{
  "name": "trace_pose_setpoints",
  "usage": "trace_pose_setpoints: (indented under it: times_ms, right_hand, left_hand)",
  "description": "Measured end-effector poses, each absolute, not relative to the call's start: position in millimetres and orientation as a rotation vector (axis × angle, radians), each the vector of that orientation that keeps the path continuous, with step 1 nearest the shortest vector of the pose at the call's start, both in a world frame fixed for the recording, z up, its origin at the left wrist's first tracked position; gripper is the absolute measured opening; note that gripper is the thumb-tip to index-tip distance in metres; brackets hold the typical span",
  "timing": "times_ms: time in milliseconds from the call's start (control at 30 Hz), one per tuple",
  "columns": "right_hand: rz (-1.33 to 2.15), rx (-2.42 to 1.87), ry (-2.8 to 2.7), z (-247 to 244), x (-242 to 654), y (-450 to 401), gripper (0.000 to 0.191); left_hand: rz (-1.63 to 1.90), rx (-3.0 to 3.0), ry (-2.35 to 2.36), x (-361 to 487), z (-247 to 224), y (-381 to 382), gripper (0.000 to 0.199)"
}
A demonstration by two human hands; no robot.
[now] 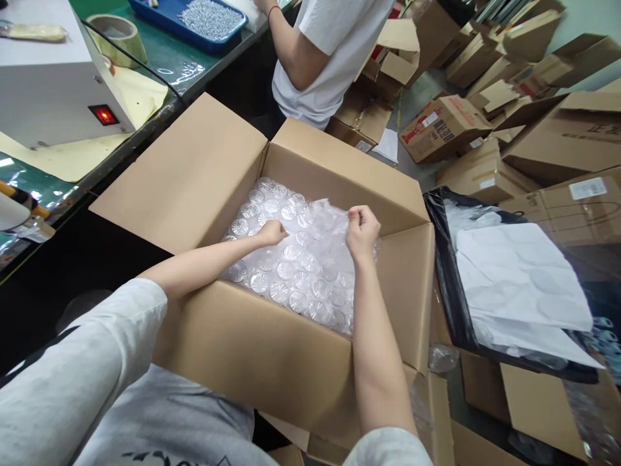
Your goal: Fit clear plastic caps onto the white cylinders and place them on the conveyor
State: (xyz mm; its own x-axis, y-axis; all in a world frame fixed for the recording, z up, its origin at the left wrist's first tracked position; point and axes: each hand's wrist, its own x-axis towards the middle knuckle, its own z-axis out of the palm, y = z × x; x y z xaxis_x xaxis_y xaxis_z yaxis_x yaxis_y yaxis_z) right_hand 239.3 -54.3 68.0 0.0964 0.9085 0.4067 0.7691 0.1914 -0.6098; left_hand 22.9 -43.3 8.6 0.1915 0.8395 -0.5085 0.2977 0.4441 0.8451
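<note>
While reaching into the open carton | pinching bunched clear film with fingers of the nearer right hand | lying left of those fingers, over round clear pieces | curling left hand, hold unclear

Carton — base hidden beneath clear plastic pieces

A green-topped workbench catches glare at left; grey floor and pale wall lie right.
</note>
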Motion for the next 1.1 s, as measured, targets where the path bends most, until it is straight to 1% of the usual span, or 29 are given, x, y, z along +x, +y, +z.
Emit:
trace_pose_setpoints:
  times_ms: [100,200,300,467,600,700,767,833,867,933,967,1067,1100]
  right_hand:
    - [0.204,-1.657,-1.674,82.9,244.5,-57.7,0.030]
    - [0.191,-1.697,-1.653,91.3,242.5,-58.9,0.029]
    - [0.181,-1.776,-1.556,91.7,238.7,-56.7,0.027]
    - [0.380,-1.930,-1.593,81.3,237.2,-52.3,0.025]
    - [0.303,-2.063,-1.442,80.7,252.1,-51.8,0.026]
    - [0.340,-2.137,-1.399,77.7,259.4,-54.6,0.030]
    - [0.401,-2.163,-1.409,73.0,257.9,-56.4,0.032]
    - [0.443,-2.169,-1.431,69.5,253.7,-57.2,0.035]
    - [0.452,-2.166,-1.443,69.1,251.5,-57.3,0.037]
    - [0.440,-2.155,-1.461,72.0,248.0,-57.6,0.035]
    - [0.420,-2.146,-1.464,75.1,247.0,-58.2,0.031]
    - [0.327,-2.098,-1.447,87.2,245.5,-61.6,0.016]
    - [0.300,-2.077,-1.443,91.1,245.2,-63.0,0.015]
  left_hand:
    - [0.342,1.199,1.399,29.1,0.2,-56.5,0.033]
    - [0.242,1.273,1.429,34.6,-5.2,-60.6,0.033]
    - [0.220,1.336,1.441,37.0,-6.8,-55.4,0.034]
    - [0.250,1.418,1.384,38.7,-6.8,-51.3,0.035]
    - [0.321,1.448,1.338,38.7,-3.0,-53.8,0.034]
    - [0.427,1.458,1.311,38.1,7.4,-49.9,0.030]
    - [0.517,1.466,1.298,36.9,17.9,-44.3,0.024]
    - [0.613,1.462,1.285,34.7,29.6,-38.1,0.010]
    - [0.661,1.452,1.278,33.3,35.4,-35.2,0.008]
    - [0.742,1.413,1.268,30.1,46.5,-29.9,0.021]
    - [0.773,1.388,1.266,28.2,51.5,-27.3,0.026]
    - [0.815,1.333,1.262,20.8,63.8,-19.5,0.028]
    - [0.812,1.331,1.264,17.8,66.3,-17.1,0.027]
